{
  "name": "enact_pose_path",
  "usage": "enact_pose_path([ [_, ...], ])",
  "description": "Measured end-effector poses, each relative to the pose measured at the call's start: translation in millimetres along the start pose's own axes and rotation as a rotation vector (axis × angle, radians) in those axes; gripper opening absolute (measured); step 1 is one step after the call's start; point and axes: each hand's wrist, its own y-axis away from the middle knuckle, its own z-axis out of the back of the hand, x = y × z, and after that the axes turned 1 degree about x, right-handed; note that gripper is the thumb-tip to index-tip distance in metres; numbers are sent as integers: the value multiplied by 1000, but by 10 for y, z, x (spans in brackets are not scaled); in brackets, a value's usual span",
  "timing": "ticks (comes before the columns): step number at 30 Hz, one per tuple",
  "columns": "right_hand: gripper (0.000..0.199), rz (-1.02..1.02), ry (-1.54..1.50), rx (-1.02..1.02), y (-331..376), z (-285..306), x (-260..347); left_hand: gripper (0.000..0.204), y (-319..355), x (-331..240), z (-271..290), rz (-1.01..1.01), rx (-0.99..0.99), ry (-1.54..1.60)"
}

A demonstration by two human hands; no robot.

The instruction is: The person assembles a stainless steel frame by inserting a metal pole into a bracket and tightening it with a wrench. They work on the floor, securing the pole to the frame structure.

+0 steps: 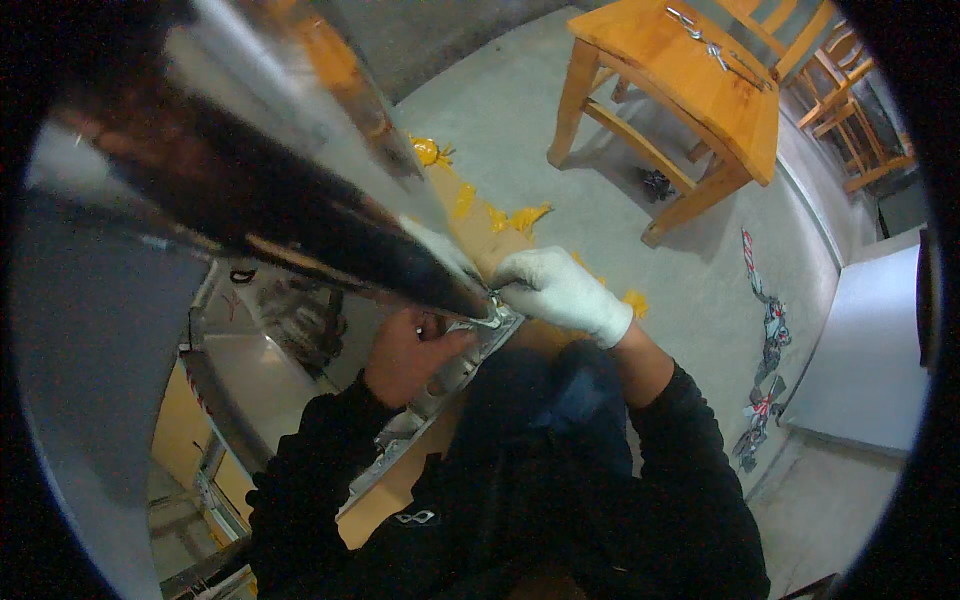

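Note:
A large shiny metal panel or post (330, 200) slants in from the upper left, blurred where it is closest. Its lower end meets a silver metal frame strip (480, 360) in front of my knees. On the right of that end is my right hand (555, 290) in a white glove, its fingers closed at the corner; what they grip is hidden. Bare, my left hand (415, 352) lies on the other side, beside the strip. Its thumb and fingers are curled together near a small shiny piece too small to name.
Brown cardboard (490, 235) with yellow scraps (520, 218) lies on the grey floor. A wooden chair (670, 75) with metal tools on its seat stands ahead right. Crumpled tape (770, 330) and a white panel (860, 350) are at right. A glove (305, 315) lies left.

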Motion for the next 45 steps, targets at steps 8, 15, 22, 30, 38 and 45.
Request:
enact_pose_path([
  [8, 22, -78, -87, 192, -139, 123, 13, 43, -76, 118, -10, -101, -10, 90],
  [15, 21, -213, -214, 261, -171, 166, 86, 45, -120, 256, -2, -52, 27, 249],
  [22, 21, -278, -292, 281, -163, 170, 10, 43, -117, 165, 21, -5, 18, 132],
  [30, 19, -247, -201, 126, -71, 31, 87, 40, -138, 303, -46, -74, 6, 264],
  [38, 19, -103, 4, 30, -47, -34, 67, 41, -90, 190, -18, -56, 2, 270],
  [45, 19, -354, -313, 190, -129, 85, 130, 44, -145, 268, -22, -95, -13, 197],
])
